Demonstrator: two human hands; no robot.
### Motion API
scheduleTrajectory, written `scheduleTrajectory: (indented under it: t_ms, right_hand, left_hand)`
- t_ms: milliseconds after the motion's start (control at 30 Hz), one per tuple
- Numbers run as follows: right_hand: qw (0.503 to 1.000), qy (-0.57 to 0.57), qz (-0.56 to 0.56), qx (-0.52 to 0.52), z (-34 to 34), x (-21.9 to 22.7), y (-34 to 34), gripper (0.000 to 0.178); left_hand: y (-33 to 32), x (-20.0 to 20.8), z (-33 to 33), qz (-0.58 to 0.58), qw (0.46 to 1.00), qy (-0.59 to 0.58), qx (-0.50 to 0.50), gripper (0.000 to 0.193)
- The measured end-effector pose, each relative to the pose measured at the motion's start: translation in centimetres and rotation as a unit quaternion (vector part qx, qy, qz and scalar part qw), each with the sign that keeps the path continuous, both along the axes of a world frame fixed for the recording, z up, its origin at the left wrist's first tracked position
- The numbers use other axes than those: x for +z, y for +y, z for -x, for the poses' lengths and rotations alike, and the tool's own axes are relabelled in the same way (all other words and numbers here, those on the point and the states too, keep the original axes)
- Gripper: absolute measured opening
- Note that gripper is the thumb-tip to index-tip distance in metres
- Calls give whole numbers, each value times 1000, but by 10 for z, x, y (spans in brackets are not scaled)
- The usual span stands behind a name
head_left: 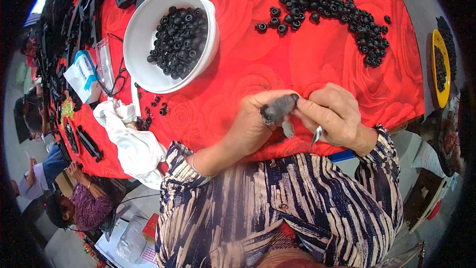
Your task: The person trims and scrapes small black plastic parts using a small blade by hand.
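Observation:
My left hand (243, 126) is closed in front of my chest. A dark grey, worn-looking covering (279, 108) wraps what seems to be its thumb, and a paler grey tip shows below. Held at the end of that covering is a small black round part (295, 98), where the fingers of both hands meet. My right hand (334, 114) is closed too, its thumb and forefinger at the black part. From under its curled fingers sticks a small shiny metal blade (316, 136), pointing down; its handle is hidden in the palm.
A white bowl (213, 44) of black round parts stands on the red rose-patterned cloth (238, 59). More such parts (322, 5) lie heaped at the far right. Left are eyeglasses (116, 84), white cloth (134, 144) and long black pieces. A yellow tray (441, 97) stands right. Other people sit left.

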State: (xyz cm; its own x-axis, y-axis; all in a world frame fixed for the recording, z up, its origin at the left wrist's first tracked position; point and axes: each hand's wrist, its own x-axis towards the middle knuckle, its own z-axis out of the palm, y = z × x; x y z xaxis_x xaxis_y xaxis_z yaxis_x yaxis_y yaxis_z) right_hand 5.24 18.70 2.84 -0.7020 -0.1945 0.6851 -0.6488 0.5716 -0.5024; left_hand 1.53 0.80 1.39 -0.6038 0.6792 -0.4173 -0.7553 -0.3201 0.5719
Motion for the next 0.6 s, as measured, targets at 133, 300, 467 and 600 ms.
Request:
scheduleTrajectory:
  t_ms: [133,300,467,600]
  right_hand:
    - [996,-51,14,70,1,2,6,31]
    - [935,-302,169,73,3,11,14,34]
    - [925,-341,161,48,4,12,10,19]
    - [938,-313,143,51,6,7,9,17]
  left_hand:
    - [-1,5,15,-56,998,18,21,23]
    - [-2,8,16,13,997,75,6,21]
    - [-3,4,16,22,991,132,-26,21]
    - [-4,8,17,6,994,91,-53,20]
